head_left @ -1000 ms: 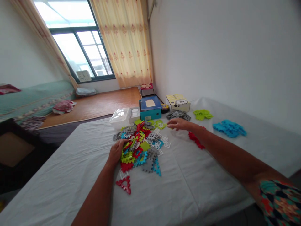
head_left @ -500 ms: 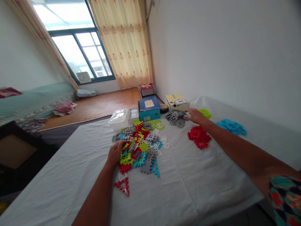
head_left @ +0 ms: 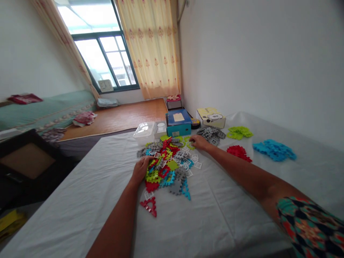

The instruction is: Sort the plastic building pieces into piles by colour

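Observation:
A mixed heap of plastic interlocking building pieces (head_left: 172,165) in red, lime green, blue, grey and white lies on the cloth-covered table. Against the heap's left edge rests my left hand (head_left: 141,169), its fingers stretched over the nearest pieces. My right hand (head_left: 199,142) is at the heap's far right corner, fingers pinched at the edge of a lime-green piece (head_left: 189,142). Just beyond that hand is a pile of grey pieces (head_left: 212,134). Piles of lime-green pieces (head_left: 240,132), red pieces (head_left: 238,153) and blue pieces (head_left: 274,149) lie farther right; my right forearm partly covers the red ones.
Behind the heap stand a clear plastic container (head_left: 145,132), a blue box (head_left: 178,123) and a yellow-and-white box (head_left: 211,118). A red triangle piece (head_left: 149,206) lies nearest me. White wall borders the table on the right; a black chair (head_left: 25,161) stands left.
My right hand has moved left from the grey pile to the lime-green piece at the heap's far right corner. My left hand stays at the heap. The view has shifted slightly left.

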The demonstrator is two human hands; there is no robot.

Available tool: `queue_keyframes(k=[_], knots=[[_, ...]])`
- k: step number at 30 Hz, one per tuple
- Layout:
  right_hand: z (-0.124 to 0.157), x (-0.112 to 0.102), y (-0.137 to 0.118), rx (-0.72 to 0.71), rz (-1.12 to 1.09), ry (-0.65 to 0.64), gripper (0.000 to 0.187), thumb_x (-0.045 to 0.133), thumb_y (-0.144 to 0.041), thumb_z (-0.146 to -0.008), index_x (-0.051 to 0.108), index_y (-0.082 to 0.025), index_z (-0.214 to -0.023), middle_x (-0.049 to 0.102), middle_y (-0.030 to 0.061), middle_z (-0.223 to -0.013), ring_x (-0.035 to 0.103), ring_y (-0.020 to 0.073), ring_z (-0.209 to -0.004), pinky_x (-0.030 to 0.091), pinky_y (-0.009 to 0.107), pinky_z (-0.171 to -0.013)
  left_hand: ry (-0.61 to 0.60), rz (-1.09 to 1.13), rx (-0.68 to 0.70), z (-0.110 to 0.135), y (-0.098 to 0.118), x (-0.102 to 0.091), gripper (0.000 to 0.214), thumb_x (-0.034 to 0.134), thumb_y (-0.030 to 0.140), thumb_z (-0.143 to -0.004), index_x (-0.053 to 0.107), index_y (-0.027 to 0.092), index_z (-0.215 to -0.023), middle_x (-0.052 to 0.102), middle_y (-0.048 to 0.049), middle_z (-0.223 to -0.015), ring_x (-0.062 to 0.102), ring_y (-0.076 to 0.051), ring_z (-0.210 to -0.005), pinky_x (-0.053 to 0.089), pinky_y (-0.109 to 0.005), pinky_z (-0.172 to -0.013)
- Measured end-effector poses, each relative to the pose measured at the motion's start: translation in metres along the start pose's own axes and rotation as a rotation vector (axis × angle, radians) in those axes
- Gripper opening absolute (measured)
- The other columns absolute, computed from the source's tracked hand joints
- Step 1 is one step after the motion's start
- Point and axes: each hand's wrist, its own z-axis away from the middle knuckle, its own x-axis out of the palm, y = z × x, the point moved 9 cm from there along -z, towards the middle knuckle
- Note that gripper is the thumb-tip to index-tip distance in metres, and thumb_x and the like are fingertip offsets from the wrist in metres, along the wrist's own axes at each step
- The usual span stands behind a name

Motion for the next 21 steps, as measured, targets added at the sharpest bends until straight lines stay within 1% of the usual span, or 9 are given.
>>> queue_keyframes(k=[3,5,7,9,11,14,16,18,21], knots=[[0.006,-0.005,0.003,0.012,-0.024,-0.006,0.024,0.068,-0.011,-0.071,0.071,-0.016,-0.095,0.070,0.0071,-0.095,0.064,0.0176,-0.086,0.047,0.027,-0.081,-0.009,-0.022,0.010,0.000,0.000,0.001,0.050,0.037,0.051,-0.091,0.073,0.018,-0.096,0.071,-0.0060,-0.102,0.063,-0.022,-0.098,0.044,-0.035,-0.093],[0.009,-0.012,0.005,0.021,-0.044,-0.003,0.022,0.066,-0.014,-0.074,0.070,-0.016,-0.096,0.071,0.0059,-0.092,0.064,0.0161,-0.082,0.048,0.026,-0.078,-0.014,-0.038,0.020,0.000,0.001,0.001,0.050,0.036,0.051,-0.091,0.073,0.018,-0.096,0.071,-0.0061,-0.103,0.063,-0.022,-0.098,0.044,-0.035,-0.093],[0.011,-0.018,0.007,0.018,-0.158,-0.034,0.021,0.064,-0.019,-0.079,0.070,-0.015,-0.099,0.071,0.0053,-0.089,0.064,0.0150,-0.078,0.049,0.025,-0.073,-0.017,-0.045,0.024,0.000,0.001,0.001,0.051,0.035,0.052,-0.091,0.074,0.018,-0.096,0.071,-0.0064,-0.103,0.062,-0.022,-0.098,0.044,-0.035,-0.094],[0.012,-0.019,0.007,0.003,-0.345,-0.114,0.026,0.059,-0.030,-0.085,0.068,-0.015,-0.104,0.072,0.0057,-0.088,0.065,0.0145,-0.075,0.051,0.025,-0.070,-0.015,-0.050,0.022,0.000,0.002,0.001,0.052,0.035,0.052,-0.091,0.074,0.018,-0.096,0.071,-0.0065,-0.104,0.062,-0.022,-0.099,0.044,-0.035,-0.094],[0.012,-0.020,0.008,-0.001,-0.436,-0.158,0.032,0.056,-0.037,-0.088,0.068,-0.016,-0.108,0.072,0.0074,-0.093,0.066,0.0157,-0.078,0.052,0.027,-0.072,-0.009,-0.051,0.018,0.000,0.003,0.001,0.052,0.036,0.053,-0.091,0.074,0.018,-0.096,0.071,-0.0064,-0.104,0.062,-0.022,-0.099,0.043,-0.035,-0.095],[0.013,-0.020,0.015,0.022,-0.265,-0.133,0.038,0.065,-0.034,-0.082,0.067,-0.018,-0.116,0.069,0.0100,-0.113,0.066,0.0203,-0.090,0.050,0.031,-0.084,-0.006,-0.043,0.007,0.000,0.002,0.001,0.051,0.036,0.053,-0.090,0.074,0.019,-0.095,0.071,-0.0061,-0.103,0.063,-0.022,-0.099,0.043,-0.035,-0.094],[0.016,-0.011,0.016,0.008,-0.155,-0.178,0.050,0.072,-0.031,-0.074,0.063,-0.019,-0.123,0.065,0.0098,-0.121,0.065,0.0237,-0.098,0.048,0.032,-0.089,-0.005,-0.038,-0.001,0.000,0.001,0.001,0.051,0.037,0.053,-0.090,0.074,0.019,-0.095,0.071,-0.0061,-0.103,0.062,-0.022,-0.099,0.043,-0.035,-0.094],[0.019,-0.001,0.013,-0.033,-0.095,-0.229,0.058,0.075,-0.032,-0.070,0.062,-0.019,-0.125,0.065,0.0087,-0.122,0.063,0.0255,-0.103,0.047,0.031,-0.091,-0.006,-0.036,0.002,0.000,0.001,0.001,0.051,0.037,0.054,-0.090,0.074,0.019,-0.096,0.071,-0.0062,-0.103,0.062,-0.022,-0.100,0.043,-0.036,-0.095],[0.023,0.000,0.006,-0.063,-0.023,-0.203,0.059,0.077,-0.036,-0.067,0.064,-0.018,-0.122,0.067,0.0097,-0.118,0.063,0.0257,-0.102,0.047,0.030,-0.090,-0.010,-0.038,0.003,0.000,0.004,0.000,0.052,0.036,0.054,-0.090,0.073,0.018,-0.095,0.071,-0.0067,-0.101,0.062,-0.022,-0.099,0.043,-0.036,-0.094]])
